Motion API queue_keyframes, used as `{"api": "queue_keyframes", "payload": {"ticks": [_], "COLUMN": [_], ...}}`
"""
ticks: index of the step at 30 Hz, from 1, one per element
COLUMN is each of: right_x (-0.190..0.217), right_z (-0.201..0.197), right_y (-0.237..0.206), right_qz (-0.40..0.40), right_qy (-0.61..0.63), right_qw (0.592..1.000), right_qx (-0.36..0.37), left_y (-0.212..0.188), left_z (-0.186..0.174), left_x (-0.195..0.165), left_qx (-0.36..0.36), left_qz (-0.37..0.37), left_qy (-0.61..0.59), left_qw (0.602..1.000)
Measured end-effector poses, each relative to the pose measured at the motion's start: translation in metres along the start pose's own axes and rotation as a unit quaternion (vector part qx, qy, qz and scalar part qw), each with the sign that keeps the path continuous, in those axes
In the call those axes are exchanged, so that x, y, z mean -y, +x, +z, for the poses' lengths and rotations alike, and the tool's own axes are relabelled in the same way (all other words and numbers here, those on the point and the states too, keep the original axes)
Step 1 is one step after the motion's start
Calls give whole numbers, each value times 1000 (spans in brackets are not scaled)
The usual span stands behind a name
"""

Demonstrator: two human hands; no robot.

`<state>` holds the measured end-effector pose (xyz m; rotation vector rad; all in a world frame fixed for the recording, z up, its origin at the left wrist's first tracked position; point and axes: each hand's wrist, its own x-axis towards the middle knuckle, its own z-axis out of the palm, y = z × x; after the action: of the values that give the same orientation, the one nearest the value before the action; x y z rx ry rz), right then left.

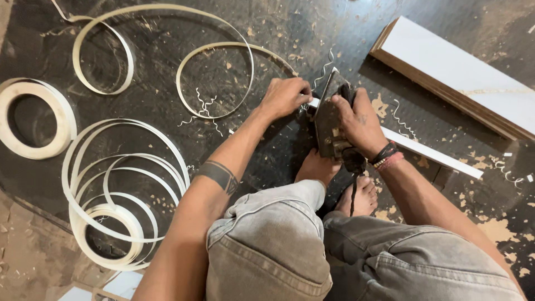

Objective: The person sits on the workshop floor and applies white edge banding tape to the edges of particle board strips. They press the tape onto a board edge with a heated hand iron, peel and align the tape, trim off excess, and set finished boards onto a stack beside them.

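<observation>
I squat on a dark floor. My right hand [356, 121] grips a dark electric hand planer [329, 120] from above; its cord [353, 192] runs back toward my feet. The planer sits on the edge of a narrow white board [432, 151] that stands on edge and runs off to the right. My left hand [285, 96] is closed around the planer's front knob at the board's near end. My bare feet [340, 181] rest beneath the tool, beside the board.
Loose loops of white edge-banding tape [125, 167] lie at the left, with a tight roll [33, 118] at the far left. A wide white laminated board [462, 72] lies at the upper right. Curly shavings [203, 106] and wood chips litter the floor.
</observation>
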<state>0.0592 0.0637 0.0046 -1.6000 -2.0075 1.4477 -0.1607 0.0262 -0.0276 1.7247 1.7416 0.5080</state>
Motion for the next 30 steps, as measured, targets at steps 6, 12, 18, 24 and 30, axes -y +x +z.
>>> {"api": "queue_keyframes", "payload": {"ticks": [6, 12, 18, 24, 30], "right_x": [12, 21, 16, 7, 0], "right_z": [5, 8, 9, 7, 6], "right_y": [2, 0, 0, 3, 6], "right_qz": [-6, 38, 17, 2, -42], "right_qy": [23, 51, 45, 10, 5], "right_qw": [1000, 998, 999, 1000, 999], "right_qx": [13, 22, 16, 7, -1], "left_y": [-12, -17, -9, -20, -74], "left_z": [6, -1, -7, 2, 13], "left_x": [-4, -6, -6, 3, 39], "left_qx": [-36, -38, -29, -42, -37], "left_qz": [-16, -42, -58, -59, -97], "left_qy": [-36, -57, -55, -47, 97], "left_qw": [999, 997, 996, 996, 990]}}
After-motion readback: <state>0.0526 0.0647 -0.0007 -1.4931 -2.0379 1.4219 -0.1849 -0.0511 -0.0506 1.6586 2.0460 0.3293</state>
